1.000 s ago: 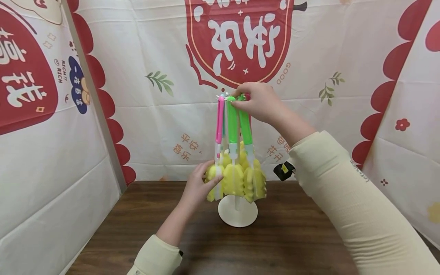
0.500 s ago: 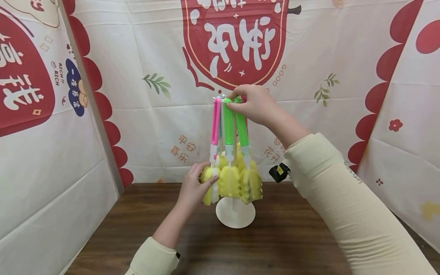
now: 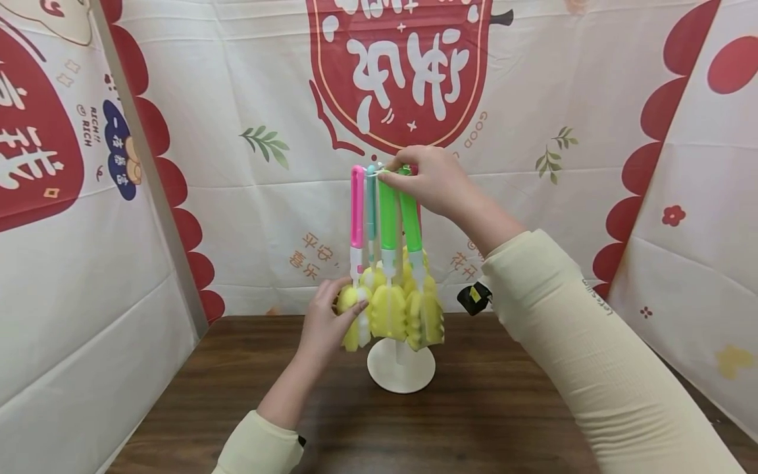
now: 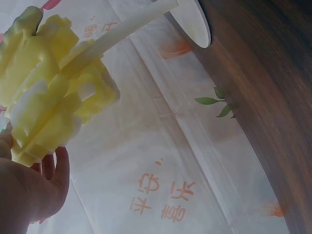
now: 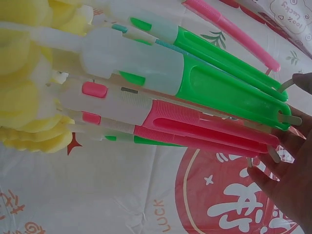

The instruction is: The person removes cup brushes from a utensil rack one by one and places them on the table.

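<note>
Several sponge brushes with yellow heads hang around a white stand (image 3: 401, 383). My left hand (image 3: 320, 326) grips the yellow head of a sponge brush with a pink handle (image 3: 356, 210), at the left of the bunch. In the left wrist view its fingers curl round the sponge head (image 4: 46, 129). My right hand (image 3: 431, 179) pinches the top of the stand, above two green handles (image 3: 387, 217). In the right wrist view the fingers lie among the hooks (image 5: 288, 119), beside pink handles (image 5: 209, 124). The held brush's pink handle (image 5: 234, 33) stands apart from the others.
The stand is on a dark wooden table (image 3: 485, 421). White printed cloth (image 3: 249, 217) hangs behind and at both sides. A black object with a yellow patch (image 3: 474, 297) hangs by the right sleeve.
My left hand has drawn the pink-handled brush to the left, away from the green ones, so a teal handle now shows between. The right hand stays at the stand's top.
</note>
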`<state>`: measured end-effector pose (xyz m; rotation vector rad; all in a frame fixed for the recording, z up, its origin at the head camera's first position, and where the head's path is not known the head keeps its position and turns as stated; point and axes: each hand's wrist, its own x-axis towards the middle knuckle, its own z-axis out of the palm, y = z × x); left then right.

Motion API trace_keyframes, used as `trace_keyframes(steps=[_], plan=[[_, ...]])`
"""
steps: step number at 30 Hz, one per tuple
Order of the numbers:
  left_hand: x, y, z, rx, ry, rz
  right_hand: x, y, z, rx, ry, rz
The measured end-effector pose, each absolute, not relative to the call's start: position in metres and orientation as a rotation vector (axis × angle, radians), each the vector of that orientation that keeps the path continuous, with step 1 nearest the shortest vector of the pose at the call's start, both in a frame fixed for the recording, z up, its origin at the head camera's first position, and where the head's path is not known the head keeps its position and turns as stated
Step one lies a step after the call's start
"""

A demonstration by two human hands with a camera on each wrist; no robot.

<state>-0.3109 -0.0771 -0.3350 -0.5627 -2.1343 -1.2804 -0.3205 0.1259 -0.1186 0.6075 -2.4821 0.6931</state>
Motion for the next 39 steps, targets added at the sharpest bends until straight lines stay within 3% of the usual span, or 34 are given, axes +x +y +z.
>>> trace_keyframes(steps=[10, 39], plan=[[-0.309, -0.09, -0.341, -0.479, -2.177, -1.291, -0.322, 0.125, -0.121, 0.631, -2.453, 0.686], [-0.306, -0.144, -0.353, -0.282, -2.506, -0.75, -0.326, 0.127, -0.127, 0.643, -2.393, 0.663]])
